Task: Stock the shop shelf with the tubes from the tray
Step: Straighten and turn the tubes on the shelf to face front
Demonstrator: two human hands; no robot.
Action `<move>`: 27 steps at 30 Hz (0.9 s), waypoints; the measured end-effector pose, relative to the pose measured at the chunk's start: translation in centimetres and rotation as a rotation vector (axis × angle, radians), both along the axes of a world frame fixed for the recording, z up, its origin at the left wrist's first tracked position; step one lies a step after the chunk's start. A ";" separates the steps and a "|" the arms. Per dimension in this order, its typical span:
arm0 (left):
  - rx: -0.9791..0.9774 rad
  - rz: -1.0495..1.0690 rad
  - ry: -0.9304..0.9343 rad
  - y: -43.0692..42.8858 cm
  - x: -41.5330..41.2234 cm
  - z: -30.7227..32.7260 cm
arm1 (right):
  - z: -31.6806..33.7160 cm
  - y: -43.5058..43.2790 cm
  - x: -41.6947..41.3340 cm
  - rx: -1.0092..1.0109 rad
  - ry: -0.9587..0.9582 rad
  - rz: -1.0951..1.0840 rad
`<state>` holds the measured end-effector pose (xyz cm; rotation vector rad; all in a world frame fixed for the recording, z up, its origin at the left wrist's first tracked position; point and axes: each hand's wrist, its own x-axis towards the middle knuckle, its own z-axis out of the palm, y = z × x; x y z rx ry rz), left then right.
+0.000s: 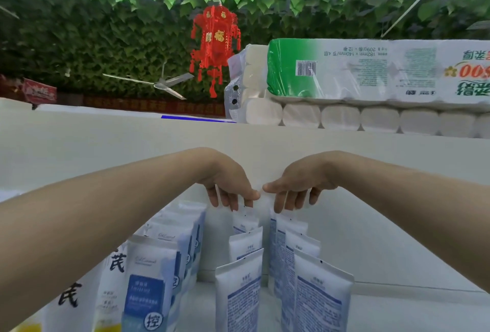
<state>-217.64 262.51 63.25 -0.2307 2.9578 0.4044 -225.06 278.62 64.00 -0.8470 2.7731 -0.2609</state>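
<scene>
Matt white plastic tubes [240,297]; glossy plastic film wraps paper rolls [344,71]

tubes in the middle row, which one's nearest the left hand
The rearmost tube, by the back wall: the left hand touches its top; the two in front stand clear.

Green leaves [106,26] cover the ceiling; a red lantern [215,40] and a fan [159,85] hang there. Toilet-roll packs [371,71] lie atop the white shelf [106,140].
</scene>
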 end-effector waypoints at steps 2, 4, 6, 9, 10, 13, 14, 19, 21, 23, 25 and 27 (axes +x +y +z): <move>-0.004 -0.005 0.013 -0.1 -0.1 0.0 | -0.1 -0.1 0.0 -0.011 -0.002 -0.013; -0.008 -0.016 0.018 -0.2 -0.2 0.0 | -0.2 -0.2 0.0 -0.018 -0.007 -0.028; -0.010 -0.035 0.013 -0.3 -0.1 0.0 | -0.2 -0.3 0.0 -0.026 -0.015 -0.049; 0.008 -0.057 0.043 -0.3 0.1 0.0 | -0.1 -0.4 0.1 -0.058 -0.059 -0.075; 0.014 -0.063 0.056 -0.4 0.1 0.0 | -0.1 -0.4 0.0 -0.074 -0.080 -0.085; 0.045 -0.082 0.090 -0.7 0.1 -0.2 | -0.2 -0.4 0.0 -0.117 -0.125 -0.117; 0.060 -0.083 0.109 -1.0 0.0 -0.2 | -0.2 -0.4 0.0 -0.124 -0.130 -0.124; 0.016 0.015 0.203 -1.8 -0.5 -0.1 | 0.1 0.0 0.2 -0.131 0.009 -0.119; -0.052 0.039 0.193 -1.5 -0.5 -0.1 | 0.1 0.3 0.3 -0.138 0.079 -0.086; -0.102 0.044 0.179 -1.0 -0.6 -0.2 | 0.0 0.5 0.3 -0.142 0.124 -0.054; -0.138 0.049 0.181 -0.5 -0.8 -0.5 | -0.1 0.5 0.5 -0.114 0.160 -0.035; -0.163 0.052 0.188 0.1 -1.1 -0.8 | -0.1 0.5 0.7 -0.089 0.181 -0.028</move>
